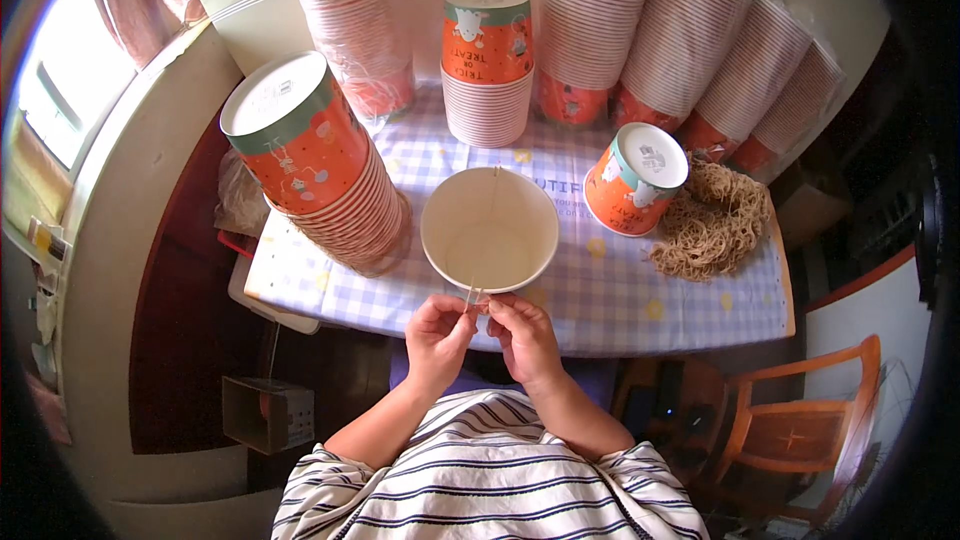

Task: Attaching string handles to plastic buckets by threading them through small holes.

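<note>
An open paper bucket (490, 230), white inside, stands upright before me, its mouth facing up. At its near rim my left hand (438, 337) pinches the thin pale twine (471, 294). Close beside it, my right hand (524, 335) has its fingertips pressed together on the same twine. A short bit of twine also shows at the bucket's far rim. To the right, an upturned orange paper bucket (612, 190) with a green band sits against a tangled heap of tan twine (715, 223).
An upside-down stack of orange buckets (300, 155) leans at the left; another stack (487, 70) stands at the back. Several plastic-wrapped stacks (600, 15) line the far side. A checked cloth (620, 310) covers the table. A wooden chair (800, 430) stands at the right.
</note>
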Demonstrator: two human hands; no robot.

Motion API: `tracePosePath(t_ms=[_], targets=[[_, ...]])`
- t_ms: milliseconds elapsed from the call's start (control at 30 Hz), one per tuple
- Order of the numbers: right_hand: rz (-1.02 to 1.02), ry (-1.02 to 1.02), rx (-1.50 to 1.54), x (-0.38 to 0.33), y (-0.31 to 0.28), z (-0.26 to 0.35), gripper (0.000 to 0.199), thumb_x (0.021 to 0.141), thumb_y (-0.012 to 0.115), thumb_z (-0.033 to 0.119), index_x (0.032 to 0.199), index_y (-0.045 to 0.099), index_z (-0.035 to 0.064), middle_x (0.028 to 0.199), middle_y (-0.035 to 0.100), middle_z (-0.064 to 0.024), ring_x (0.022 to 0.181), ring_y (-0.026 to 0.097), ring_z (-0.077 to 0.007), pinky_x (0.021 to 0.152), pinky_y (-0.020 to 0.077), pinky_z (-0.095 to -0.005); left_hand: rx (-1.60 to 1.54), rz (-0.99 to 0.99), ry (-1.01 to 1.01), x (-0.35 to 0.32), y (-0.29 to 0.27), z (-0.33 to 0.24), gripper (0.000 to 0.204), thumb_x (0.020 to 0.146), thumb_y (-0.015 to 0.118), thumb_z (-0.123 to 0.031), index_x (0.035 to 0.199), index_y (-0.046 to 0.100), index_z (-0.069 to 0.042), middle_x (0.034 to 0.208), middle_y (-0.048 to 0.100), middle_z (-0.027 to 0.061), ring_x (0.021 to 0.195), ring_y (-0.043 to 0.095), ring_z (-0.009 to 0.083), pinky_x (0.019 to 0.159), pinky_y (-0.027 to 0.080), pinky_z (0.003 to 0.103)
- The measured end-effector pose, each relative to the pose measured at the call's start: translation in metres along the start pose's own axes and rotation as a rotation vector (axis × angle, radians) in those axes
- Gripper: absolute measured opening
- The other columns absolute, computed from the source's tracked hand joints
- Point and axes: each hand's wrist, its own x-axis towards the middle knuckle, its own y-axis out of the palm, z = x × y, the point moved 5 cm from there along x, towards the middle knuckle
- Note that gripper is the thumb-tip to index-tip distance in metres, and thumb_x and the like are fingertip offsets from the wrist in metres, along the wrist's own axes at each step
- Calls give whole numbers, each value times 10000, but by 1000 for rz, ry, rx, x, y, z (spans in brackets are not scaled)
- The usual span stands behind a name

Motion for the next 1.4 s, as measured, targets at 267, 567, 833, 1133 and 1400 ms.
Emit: tracePosePath(t_ms=[267, 567, 833, 1133, 1400], targets=[[-23, 10, 5, 0, 0, -5, 123, 841, 634, 157, 885, 683, 52, 767, 635, 17, 634, 452, -45, 593, 367, -199, 233, 69, 214, -1, 2, -4, 142, 785, 597, 99, 903, 555, 34, 922, 544, 83, 723, 569, 94, 629, 484, 208], [-28, 7, -35, -1, -2, -6, 120, 833, 642, 158, 866, 684, 51, 721, 606, 29, 615, 437, -44, 572, 355, -198, 338, 66, 319, 0, 1, -5, 177, 750, 632, 99, 906, 578, 36, 930, 537, 102, 746, 590, 128, 632, 515, 219], [-55, -5, -68, 1, -5, -8, 145, 857, 603, 182, 863, 676, 57, 771, 627, 18, 613, 445, -38, 575, 362, -197, 272, 115, 188, 4, -6, 0, 96, 782, 607, 76, 855, 557, 37, 863, 573, 93, 749, 611, 138, 667, 521, 238], [20, 13, -60, 4, 1, -12, 185, 878, 590, 218, 951, 665, 65, 874, 645, 3, 732, 552, -66, 640, 435, -227, -4, 170, -99, 2, -15, 19, 61, 815, 595, 45, 852, 550, 29, 814, 628, 47, 731, 613, 100, 654, 498, 209], [83, 100, 15, 6, 1, -17, 212, 853, 619, 262, 896, 683, 64, 816, 638, 25, 711, 506, -54, 643, 380, -215, -41, 176, -103, 1, -13, 11, 65, 819, 605, 28, 853, 550, 28, 809, 628, 52, 734, 616, 102, 662, 505, 214]])
